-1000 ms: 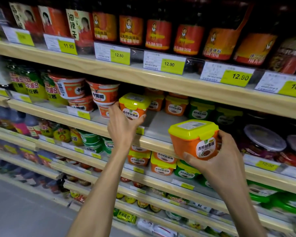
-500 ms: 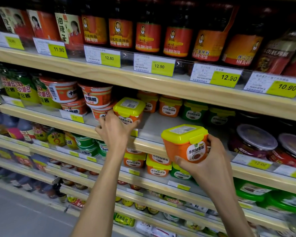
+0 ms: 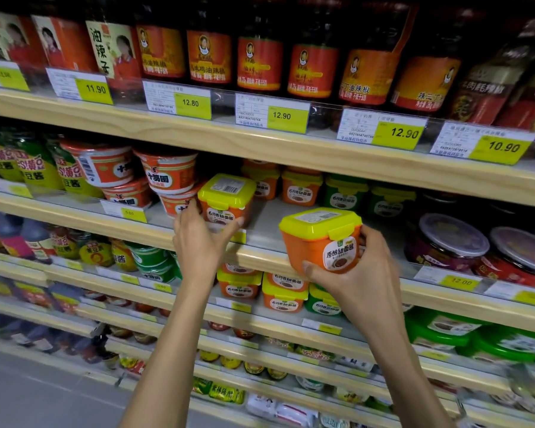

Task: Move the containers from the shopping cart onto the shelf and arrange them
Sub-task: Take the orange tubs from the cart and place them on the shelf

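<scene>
Two orange sauce tubs with yellow lids are in my hands at a wooden store shelf [image 3: 260,261]. My left hand [image 3: 198,242] grips the first tub [image 3: 226,197] from below, at the front of the shelf board. My right hand [image 3: 362,273] holds the second tub [image 3: 322,239] by its lower right side, just in front of the shelf lip and slightly tilted. Behind them, at the back of the same shelf, stand more orange tubs [image 3: 300,189] and green tubs [image 3: 343,196]. The shopping cart is out of view.
Red-and-white bowls [image 3: 167,171] are stacked left of the first tub. Clear-lidded jars [image 3: 451,242] stand to the right. Dark chili sauce jars [image 3: 260,57] fill the shelf above, with yellow price tags along the edges. Lower shelves hold more tubs [image 3: 284,295] and packets.
My left hand's tub has come down to rest at the front of the shelf. My right hand has stayed close to the shelf edge with its tub. The view shifted slightly.
</scene>
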Motion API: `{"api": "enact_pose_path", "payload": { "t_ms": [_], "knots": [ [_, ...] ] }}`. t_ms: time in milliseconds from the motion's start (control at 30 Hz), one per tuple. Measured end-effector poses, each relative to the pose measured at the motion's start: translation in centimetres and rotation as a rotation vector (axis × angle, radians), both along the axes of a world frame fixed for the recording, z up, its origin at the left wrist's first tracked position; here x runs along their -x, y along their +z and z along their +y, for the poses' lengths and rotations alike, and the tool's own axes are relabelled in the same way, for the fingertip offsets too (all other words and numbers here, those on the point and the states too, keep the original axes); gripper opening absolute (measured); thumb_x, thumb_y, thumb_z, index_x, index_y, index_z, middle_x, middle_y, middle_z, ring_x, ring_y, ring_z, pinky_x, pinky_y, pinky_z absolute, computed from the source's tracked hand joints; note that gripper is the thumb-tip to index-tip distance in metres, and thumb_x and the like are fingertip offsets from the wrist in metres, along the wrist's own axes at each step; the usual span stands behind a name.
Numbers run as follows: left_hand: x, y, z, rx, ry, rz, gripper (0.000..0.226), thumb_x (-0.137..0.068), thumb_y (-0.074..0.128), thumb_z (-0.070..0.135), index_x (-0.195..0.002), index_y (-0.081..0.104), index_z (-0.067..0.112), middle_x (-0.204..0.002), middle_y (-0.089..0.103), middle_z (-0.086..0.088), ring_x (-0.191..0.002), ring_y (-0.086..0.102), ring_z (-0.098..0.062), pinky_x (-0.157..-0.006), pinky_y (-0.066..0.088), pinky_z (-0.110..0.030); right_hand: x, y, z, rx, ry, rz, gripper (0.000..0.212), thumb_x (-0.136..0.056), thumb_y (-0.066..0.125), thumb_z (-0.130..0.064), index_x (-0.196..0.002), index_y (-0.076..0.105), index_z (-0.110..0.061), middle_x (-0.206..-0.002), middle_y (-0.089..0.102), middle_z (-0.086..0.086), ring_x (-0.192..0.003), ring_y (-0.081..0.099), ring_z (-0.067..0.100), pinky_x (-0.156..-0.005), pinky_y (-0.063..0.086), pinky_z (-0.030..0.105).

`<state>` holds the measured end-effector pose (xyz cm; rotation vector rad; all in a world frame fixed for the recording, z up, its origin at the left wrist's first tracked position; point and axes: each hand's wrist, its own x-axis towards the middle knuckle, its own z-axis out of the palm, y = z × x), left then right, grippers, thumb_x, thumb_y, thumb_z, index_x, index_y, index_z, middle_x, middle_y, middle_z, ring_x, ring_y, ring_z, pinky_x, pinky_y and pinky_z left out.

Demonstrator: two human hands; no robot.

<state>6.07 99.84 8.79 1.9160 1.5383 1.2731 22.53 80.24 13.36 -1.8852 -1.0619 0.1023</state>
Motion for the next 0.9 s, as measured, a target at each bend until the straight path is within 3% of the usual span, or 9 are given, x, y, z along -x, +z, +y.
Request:
{"api": "enact_pose_path", "payload": {
  "t_ms": [133, 300, 400, 500, 767, 900],
  "knots": [
    [2.1, -0.3, -1.2, -0.026, -0.109, -0.087, 0.073, -0.086, 0.070, 0.055, -0.140, 0.048, 0.011, -0.134, 0.056, -0.006, -0.129, 0.047, -0.026, -0.102, 0.046, -0.045, 1.5, 0.5, 1.8, -0.045, -0.025, -0.007, 0.099, -0.057, 0.092, -0.050, -0.138, 0.042, -0.022, -0.127, 0.056, -0.006, -0.110, 0.058, 0.012, -0.084, 0.055, 0.032],
    [4.4, 0.6, -1.5, -0.074, -0.157, -0.001, 0.055, -0.092, 0.067, 0.038, -0.137, 0.050, 0.012, -0.134, 0.054, -0.007, -0.127, 0.042, -0.025, -0.099, 0.039, -0.036, 3.2, 1.0, 4.5, -0.038, -0.092, -0.055, 0.098, -0.058, 0.089, -0.056, -0.137, 0.044, -0.019, -0.128, 0.057, -0.002, -0.112, 0.058, 0.016, -0.084, 0.048, 0.029],
    [5.5, 1.5, -1.5, -0.149, -0.215, 0.016, 0.039, -0.093, 0.065, 0.031, -0.127, 0.057, 0.014, -0.124, 0.059, -0.003, -0.118, 0.047, -0.020, -0.091, 0.038, -0.027, 4.0, 1.1, 6.1, -0.039, -0.145, -0.057, 0.096, -0.058, 0.087, -0.060, -0.134, 0.046, -0.018, -0.128, 0.058, -0.001, -0.114, 0.059, 0.021, -0.092, 0.049, 0.037],
    [6.0, 2.1, -1.1, -0.182, -0.288, 0.070, 0.032, -0.095, 0.063, 0.031, -0.122, 0.061, 0.014, -0.119, 0.063, 0.002, -0.114, 0.053, -0.016, -0.089, 0.035, -0.021, 4.6, 1.0, 7.5, -0.040, -0.179, -0.055, 0.094, -0.059, 0.087, -0.057, -0.133, 0.045, -0.016, -0.128, 0.057, 0.002, -0.116, 0.058, 0.023, -0.090, 0.041, 0.034],
    [5.7, 2.8, 0.7, -0.196, -0.367, 0.132, 0.029, -0.093, 0.062, 0.032, -0.118, 0.062, 0.017, -0.116, 0.065, 0.003, -0.111, 0.058, -0.018, -0.088, 0.050, -0.037, 5.3, 0.0, 10.6, -0.044, -0.320, 0.010, 0.094, -0.063, 0.088, -0.051, -0.131, 0.042, -0.007, -0.132, 0.053, 0.011, -0.120, 0.055, 0.034, -0.097, 0.043, 0.044],
    [5.9, 2.4, 1.0, -0.200, -0.384, 0.195, 0.030, -0.094, 0.060, 0.035, -0.119, 0.060, 0.018, -0.118, 0.064, 0.001, -0.112, 0.057, -0.022, -0.087, 0.050, -0.041, 5.5, -0.3, 12.0, 0.015, -0.400, -0.002, 0.095, -0.063, 0.087, -0.054, -0.130, 0.042, -0.003, -0.131, 0.053, 0.015, -0.116, 0.057, 0.039, -0.091, 0.045, 0.044]
  ]
}}
